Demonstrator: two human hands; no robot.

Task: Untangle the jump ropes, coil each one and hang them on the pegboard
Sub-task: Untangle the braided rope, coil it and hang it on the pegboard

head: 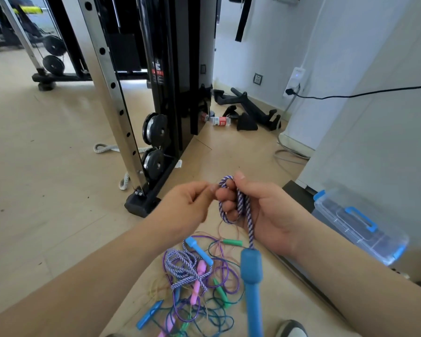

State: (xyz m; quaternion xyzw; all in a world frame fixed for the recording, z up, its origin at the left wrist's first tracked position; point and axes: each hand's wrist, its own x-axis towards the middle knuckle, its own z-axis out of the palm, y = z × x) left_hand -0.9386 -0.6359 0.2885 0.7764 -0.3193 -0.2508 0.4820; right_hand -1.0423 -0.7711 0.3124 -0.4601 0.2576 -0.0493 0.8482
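Note:
My right hand (pixel 260 210) grips a few loops of the purple-and-white braided jump rope (pixel 241 203) in its curled fingers. One blue handle (pixel 252 283) of that rope hangs straight down below the hand. My left hand (pixel 187 205) pinches the rope at the top of the loops, beside the right fingertips. On the floor under both hands lies a tangle of jump ropes (pixel 195 285): thin purple, teal and clear cords, more braided rope, and blue, pink and green handles. No pegboard is in view.
A black and chrome cable machine (pixel 141 113) with weight plates stands just ahead on the left. A clear plastic box with blue latches (pixel 357 224) sits on the right by the white wall. Black attachments and a bottle (pixel 220 121) lie further back.

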